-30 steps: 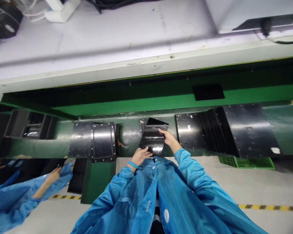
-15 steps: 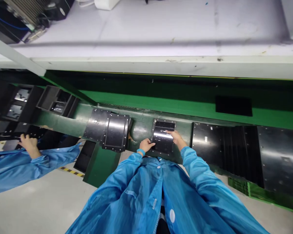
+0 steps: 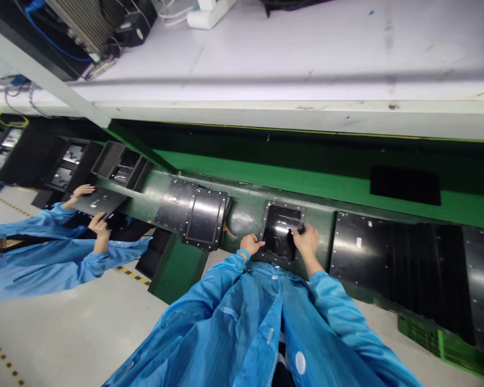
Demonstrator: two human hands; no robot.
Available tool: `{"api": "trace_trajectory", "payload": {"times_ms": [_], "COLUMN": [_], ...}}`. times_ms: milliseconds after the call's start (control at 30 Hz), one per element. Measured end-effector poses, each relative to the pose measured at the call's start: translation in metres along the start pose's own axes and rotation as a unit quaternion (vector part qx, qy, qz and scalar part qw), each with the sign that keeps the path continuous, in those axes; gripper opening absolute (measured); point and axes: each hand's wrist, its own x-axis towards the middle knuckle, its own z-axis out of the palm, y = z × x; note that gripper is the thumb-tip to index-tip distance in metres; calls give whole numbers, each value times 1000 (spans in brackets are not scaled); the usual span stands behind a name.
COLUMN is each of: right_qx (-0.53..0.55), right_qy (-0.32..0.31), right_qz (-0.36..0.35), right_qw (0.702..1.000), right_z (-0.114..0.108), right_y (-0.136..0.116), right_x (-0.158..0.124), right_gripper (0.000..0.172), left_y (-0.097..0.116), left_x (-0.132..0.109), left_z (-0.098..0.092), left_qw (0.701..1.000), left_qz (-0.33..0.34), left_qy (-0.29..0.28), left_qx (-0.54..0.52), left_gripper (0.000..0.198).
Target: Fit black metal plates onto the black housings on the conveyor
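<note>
The glossy black rectangular plastic panel with a studded rim (image 3: 281,235) lies flat on the dark green worktop (image 3: 242,215), directly in front of the person. It looks set down and seated in place, so the laying-down seems done; both hands are on it, so pressing or aligning appears to be the part left.

The right hand (image 3: 305,239) rests on the panel's right half, fingers curled down onto its surface around a small dark piece I cannot make out; its grip is closed on the panel rather than lifting it. The left hand (image 3: 250,244), with a blue wristband, touches the panel's near-left edge, fingers half open, steadying it, not clasping.

Left of the left-hand grip, two overlapping black panels of the same sort (image 3: 193,213) lie on the worktop. Right of the right-hand grip sits a wide row of flat black sheets (image 3: 403,258). Far to the left, another person in blue sleeves (image 3: 64,252) handles a dark sheet (image 3: 99,201).
</note>
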Motion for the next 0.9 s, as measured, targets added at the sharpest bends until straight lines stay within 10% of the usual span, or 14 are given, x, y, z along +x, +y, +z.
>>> {"api": "trace_trajectory", "payload": {"times_ms": [233,500,900], "right_qx": [-123,-50,-42], "right_qy": [-187,-155,-176], "right_qz": [55,95,178], "right_qw": [973,982,967], "right_z": [-11,-22,-21], "right_y": [56,47,49], "right_x": [-57,-108,-111], "right_gripper": [50,35,51], "left_y": [-4,-3,-18], "left_x": [-9,-18,18], "left_z": [-8,-17,-3], "left_qw": [992,963,956], "left_qz": [33,102,110], "left_qy": [-70,-171,-219], "left_qx": [101,184,161], "left_gripper": [52,43,43]}}
